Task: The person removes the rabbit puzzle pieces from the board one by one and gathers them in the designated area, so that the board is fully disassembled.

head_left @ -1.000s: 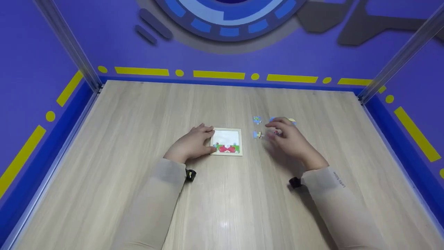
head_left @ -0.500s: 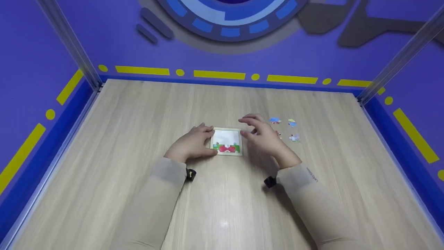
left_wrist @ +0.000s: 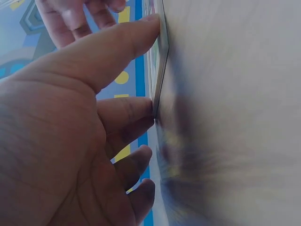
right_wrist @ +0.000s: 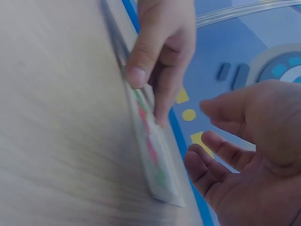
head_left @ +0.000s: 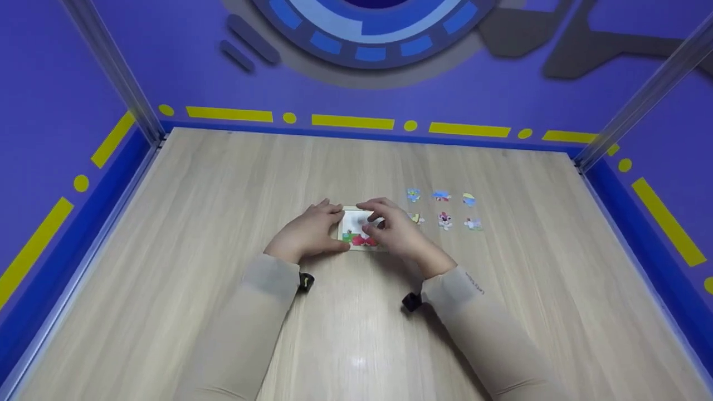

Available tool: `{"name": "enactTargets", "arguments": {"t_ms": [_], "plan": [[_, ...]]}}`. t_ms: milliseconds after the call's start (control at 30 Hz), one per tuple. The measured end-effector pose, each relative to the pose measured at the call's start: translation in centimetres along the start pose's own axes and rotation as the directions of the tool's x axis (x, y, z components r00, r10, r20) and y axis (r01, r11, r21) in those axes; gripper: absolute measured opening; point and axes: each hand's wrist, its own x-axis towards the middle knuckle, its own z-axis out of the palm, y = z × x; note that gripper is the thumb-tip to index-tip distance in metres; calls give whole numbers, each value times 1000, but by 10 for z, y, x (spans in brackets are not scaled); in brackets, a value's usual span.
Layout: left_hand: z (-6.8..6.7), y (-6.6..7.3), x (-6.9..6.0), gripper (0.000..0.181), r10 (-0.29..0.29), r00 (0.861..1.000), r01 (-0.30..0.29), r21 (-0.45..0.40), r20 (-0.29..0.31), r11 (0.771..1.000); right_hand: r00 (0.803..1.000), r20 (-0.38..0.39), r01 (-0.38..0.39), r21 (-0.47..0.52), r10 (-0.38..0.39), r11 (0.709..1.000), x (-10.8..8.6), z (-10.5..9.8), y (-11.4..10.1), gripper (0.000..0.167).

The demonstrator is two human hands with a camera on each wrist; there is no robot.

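A small square puzzle tray (head_left: 344, 209) with a pale wooden rim lies mid-table. Along its near side sit fitted jigsaw pieces (head_left: 359, 240) in green and red, and its white base shows behind them. My left hand (head_left: 309, 231) holds the tray's left side, thumb at the near corner and index finger at the far one; the left wrist view shows both touching the rim (left_wrist: 163, 70). Above the tray's right part hovers my right hand (head_left: 398, 231), covering some of it. In the right wrist view its fingers (right_wrist: 225, 150) are loosely bent and apart, with nothing visible between them.
Several loose jigsaw pieces lie in two rows right of the tray, among them a bear-face piece (head_left: 444, 221) and a blue-and-yellow piece (head_left: 469, 199). The right hand partly hides a near-row piece (head_left: 416, 218). Blue-purple walls (head_left: 356, 100) bound the wooden table.
My right hand has moved left from the loose pieces to above the tray, uncovering most of them. My left hand stays at the tray's left side, and the fitted pieces look the same.
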Motion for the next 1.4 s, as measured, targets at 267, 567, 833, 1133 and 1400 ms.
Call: {"name": "enactTargets", "arguments": {"t_ms": [267, 567, 833, 1133, 1400], "plan": [[-2, 2, -1, 92, -2, 1000, 2, 11, 25, 1000, 1000, 26, -2, -7, 2, 1000, 2, 12, 7, 48], [-1, 1, -2, 93, -8, 1000, 8, 2, 27, 1000, 999, 45, -4, -89, 8, 996, 3, 15, 11, 45], [-2, -1, -2, 93, 10, 999, -9, -5, 47, 1000, 997, 76, 36, -209, -20, 977, 1, 22, 12, 42], [-3, 0, -1, 93, 8, 999, -8, -7, 52, 1000, 992, 111, 94, -282, -65, 955, 0, 24, 10, 36], [-2, -2, 0, 93, 16, 999, -17, 9, 50, 1000, 993, 107, 79, -260, -53, 962, 1, 25, 11, 33]]}}
